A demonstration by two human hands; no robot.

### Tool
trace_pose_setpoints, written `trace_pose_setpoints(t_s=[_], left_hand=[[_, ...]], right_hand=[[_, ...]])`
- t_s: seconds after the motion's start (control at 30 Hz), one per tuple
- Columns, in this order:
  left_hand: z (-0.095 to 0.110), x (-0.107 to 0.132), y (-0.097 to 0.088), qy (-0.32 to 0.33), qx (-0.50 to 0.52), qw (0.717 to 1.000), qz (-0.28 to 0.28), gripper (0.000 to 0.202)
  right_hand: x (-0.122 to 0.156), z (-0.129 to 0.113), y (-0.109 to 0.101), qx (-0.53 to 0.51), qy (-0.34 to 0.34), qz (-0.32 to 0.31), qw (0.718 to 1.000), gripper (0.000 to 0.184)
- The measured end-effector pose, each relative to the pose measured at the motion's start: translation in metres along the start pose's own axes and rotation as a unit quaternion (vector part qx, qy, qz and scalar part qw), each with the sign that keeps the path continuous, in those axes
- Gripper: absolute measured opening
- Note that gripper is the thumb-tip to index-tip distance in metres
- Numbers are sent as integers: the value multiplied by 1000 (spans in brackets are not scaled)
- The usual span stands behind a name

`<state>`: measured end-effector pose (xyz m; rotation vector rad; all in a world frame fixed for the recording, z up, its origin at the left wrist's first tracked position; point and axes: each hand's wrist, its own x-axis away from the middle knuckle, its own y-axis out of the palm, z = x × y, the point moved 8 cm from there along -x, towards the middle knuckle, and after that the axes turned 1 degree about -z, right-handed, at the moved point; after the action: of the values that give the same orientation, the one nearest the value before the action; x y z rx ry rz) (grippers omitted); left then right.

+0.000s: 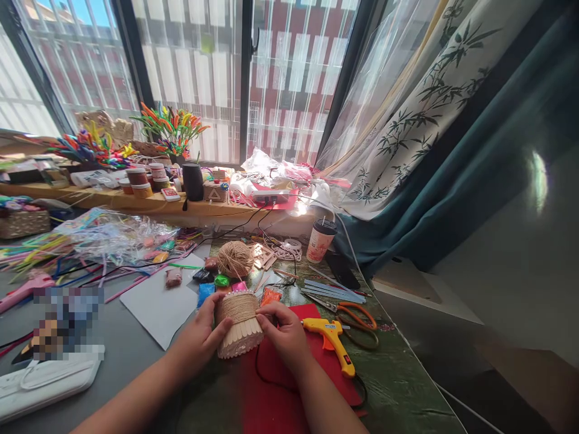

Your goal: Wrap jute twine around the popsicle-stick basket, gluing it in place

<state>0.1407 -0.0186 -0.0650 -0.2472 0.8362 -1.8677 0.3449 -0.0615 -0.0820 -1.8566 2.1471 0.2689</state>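
My left hand (208, 328) is closed round the left side of a small craft-stick cup (246, 330), tilted so that its round base faces me. Jute twine (239, 306) is wound in tight rows about the cup's upper part, leaving the stick ends bare below. At the cup's right side, the thumb and forefinger of my right hand (284, 331) pinch together on the twine where it meets the sticks. Just behind the cup lies the ball of jute twine (235, 259). Small coloured packets, among them a blue one (206, 294) and an orange one (271, 295), surround it.
A yellow glue gun (332, 343) lies on a red sheet (289, 404) to the right, near orange-handled scissors (357, 314). A lidded paper cup (321, 240) stands behind. White paper (158, 307), pipe cleaners (36, 253) and a white power strip (54, 383) lie leftward.
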Motion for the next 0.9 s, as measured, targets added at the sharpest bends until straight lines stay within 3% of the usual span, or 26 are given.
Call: trace_pose_setpoints(t_s=[0.2,0.37,0.47,0.63,0.77,0.9], left_hand=[[37,-6,4,87,-43,995,-28,76],[38,-8,4,63,-53,997,-1,47],[39,-9,2,59,-51,997,-3,44],[59,-15,0,89,-94,992,-2,52],[71,-22,9,124,-120,984,-38,38],[70,-25,10,123,-116,985,-31,32]], right_hand=[[1,-4,3,12,-10,-15,1000,20],[1,-6,3,23,-22,-20,999,18],[1,-4,3,24,-25,-19,999,17],[3,-2,3,24,-30,-18,999,15],[2,-5,3,24,-31,-23,999,16],[3,-6,3,12,-42,-23,999,15]])
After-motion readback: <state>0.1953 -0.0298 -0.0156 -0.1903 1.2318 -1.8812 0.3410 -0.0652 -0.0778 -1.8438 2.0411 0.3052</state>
